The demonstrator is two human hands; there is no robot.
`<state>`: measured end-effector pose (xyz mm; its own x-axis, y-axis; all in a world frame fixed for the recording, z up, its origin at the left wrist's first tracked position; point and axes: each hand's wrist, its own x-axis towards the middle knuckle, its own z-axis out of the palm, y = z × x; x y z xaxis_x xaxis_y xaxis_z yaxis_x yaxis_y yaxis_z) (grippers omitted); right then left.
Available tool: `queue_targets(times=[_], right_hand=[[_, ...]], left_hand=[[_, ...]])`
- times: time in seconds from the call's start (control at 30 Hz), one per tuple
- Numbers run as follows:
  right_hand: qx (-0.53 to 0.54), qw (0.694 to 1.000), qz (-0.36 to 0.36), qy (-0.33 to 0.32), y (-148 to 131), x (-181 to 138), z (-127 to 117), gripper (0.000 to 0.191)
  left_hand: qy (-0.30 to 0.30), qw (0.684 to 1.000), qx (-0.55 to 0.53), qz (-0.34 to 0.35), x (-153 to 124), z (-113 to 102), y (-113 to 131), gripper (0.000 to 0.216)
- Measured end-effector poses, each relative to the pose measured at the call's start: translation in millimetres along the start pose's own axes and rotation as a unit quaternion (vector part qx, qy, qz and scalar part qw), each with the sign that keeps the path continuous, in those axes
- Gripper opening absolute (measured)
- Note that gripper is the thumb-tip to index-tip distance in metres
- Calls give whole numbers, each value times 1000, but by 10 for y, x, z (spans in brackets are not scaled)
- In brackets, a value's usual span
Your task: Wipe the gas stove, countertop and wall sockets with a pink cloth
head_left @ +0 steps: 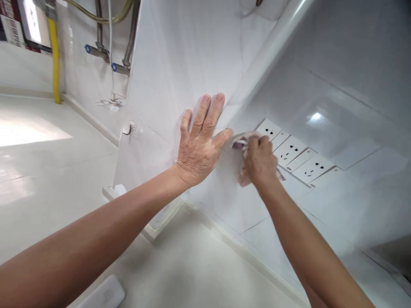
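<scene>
Left hand (201,143) open and flat, fingers spread against a smooth white panel (180,55) at centre frame; right hand (258,162) closed, gripping a crumpled white-and-purple wrapper (239,144) just beside the left thumb. Right of centre, a row of white wall sockets (289,149) on glossy white tile (346,98); at upper left, a yellow pipe (55,55) and braided metal hoses (131,32).

My left hand (201,143) lies flat on the panel (180,64), and my right hand (260,162) sits just beside it, closed around a cloth (240,145). Right of that hand, a row of sockets (289,152) runs along the wall (337,85). Beyond the panel, to the left, pipes (130,34) stand, with another pipe (55,60) further left, above the floor (38,192).
</scene>
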<state>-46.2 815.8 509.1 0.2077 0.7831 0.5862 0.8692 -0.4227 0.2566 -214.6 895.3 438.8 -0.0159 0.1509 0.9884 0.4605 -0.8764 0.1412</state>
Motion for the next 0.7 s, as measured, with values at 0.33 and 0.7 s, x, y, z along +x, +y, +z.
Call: queue_targets(times=[0.33,0.7], right_hand=[[7,995,38,95,378,83,-375,42],[28,999,19,-31,313,-317,-221,40]], left_hand=[[8,1000,19,3,-8,17,20,28],[20,1000,11,15,-12,35,11,30]])
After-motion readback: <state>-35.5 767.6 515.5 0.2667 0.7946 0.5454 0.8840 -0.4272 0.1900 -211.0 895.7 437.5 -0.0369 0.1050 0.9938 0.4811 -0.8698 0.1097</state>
